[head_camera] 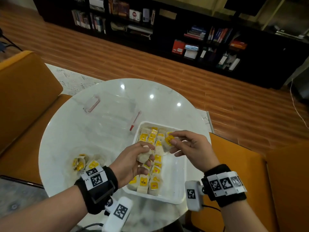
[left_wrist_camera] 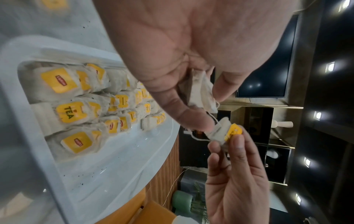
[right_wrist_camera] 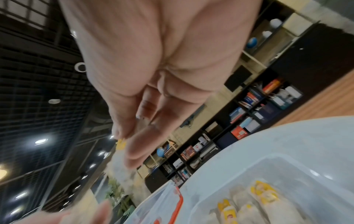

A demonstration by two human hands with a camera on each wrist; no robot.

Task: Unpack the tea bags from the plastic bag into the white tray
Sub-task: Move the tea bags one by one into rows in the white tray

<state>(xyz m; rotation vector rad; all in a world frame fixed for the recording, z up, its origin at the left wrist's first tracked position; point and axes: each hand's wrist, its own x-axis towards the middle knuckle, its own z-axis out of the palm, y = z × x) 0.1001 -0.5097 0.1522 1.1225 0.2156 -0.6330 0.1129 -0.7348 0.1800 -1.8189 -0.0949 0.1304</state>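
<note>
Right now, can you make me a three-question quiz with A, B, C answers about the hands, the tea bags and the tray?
1. Where does the clear plastic lidded box lie?
A. on the round white marble table, beyond the white rectangular tray
B. inside the tray
C. on the floor

2. What colour are the paper tags on the tea bags in the tray?
A. green
B. yellow
C. blue

3. What is the right hand doing?
A. lying flat on the table
B. pinching one tea bag by its tag
C. gripping the box

Answers: 1 A, the box rests on the table past the tray; 2 B, every tag shows yellow; 3 B, thumb and finger pinch the tag, while the left hand holds other bags.
</note>
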